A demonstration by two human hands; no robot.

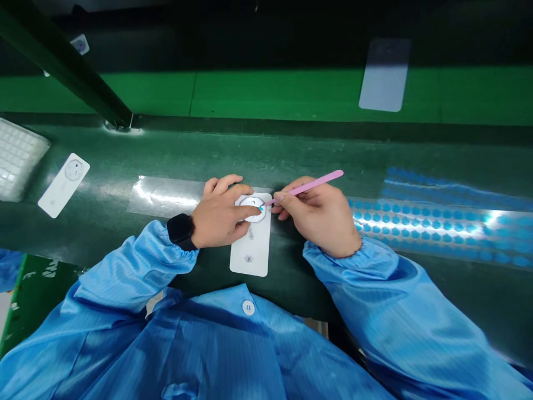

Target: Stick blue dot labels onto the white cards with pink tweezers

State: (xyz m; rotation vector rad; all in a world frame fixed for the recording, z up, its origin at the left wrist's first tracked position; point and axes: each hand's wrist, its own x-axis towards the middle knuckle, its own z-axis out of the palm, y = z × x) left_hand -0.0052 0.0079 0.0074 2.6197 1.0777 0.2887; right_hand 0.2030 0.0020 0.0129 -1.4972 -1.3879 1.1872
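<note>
A white rectangular panel with a round recess near its top lies on the green work surface in front of me. My left hand rests over the panel's upper left part, fingers apart, with a fingertip at the round recess. From the right, my right hand pinches a thin pink tool. The tool's narrow tip reaches the recess, beside a small blue piece near my left fingertip. Whether the tip touches that piece is too small to tell.
Clear film with rows of blue dots lies at the right. Another white panel and a white gridded tray are at the left. A pale panel lies on the green strip beyond. A dark post stands at the upper left.
</note>
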